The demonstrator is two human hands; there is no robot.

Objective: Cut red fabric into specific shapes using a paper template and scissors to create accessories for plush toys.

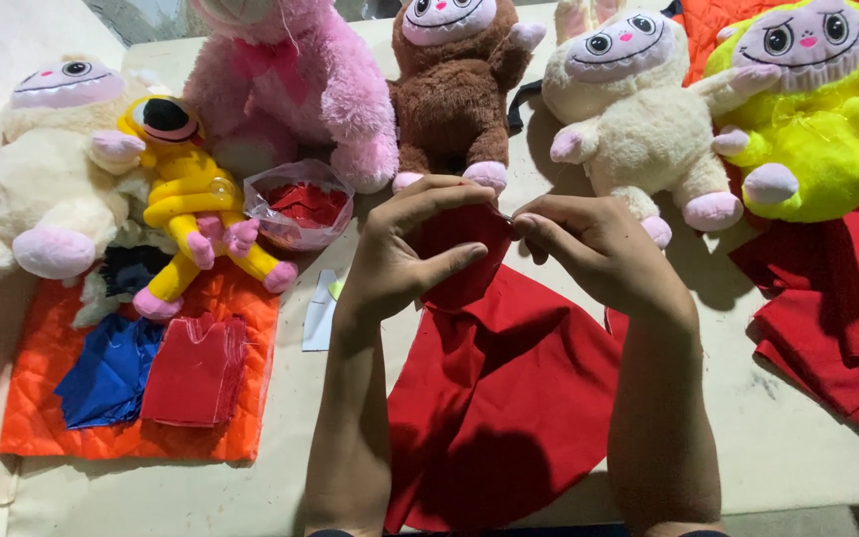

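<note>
My left hand (405,249) and my right hand (594,249) meet above the middle of the table, both pinching the top edge of a red cloth piece (509,388). The cloth hangs down from my fingers and spreads wide toward the table's near edge. My fingertips touch each other at the cloth's upper corner, just in front of a brown plush toy (454,89). Whether something thin sits between my right fingers is too small to tell.
Plush toys line the back: cream (42,179), yellow long-armed (186,199), pink (290,80), cream (638,119), neon yellow (817,109). A plastic bag of red pieces (300,204) lies left of my hands. An orange quilted mat (52,398) holds blue and red cut pieces. Red fabric (837,308) is stacked right.
</note>
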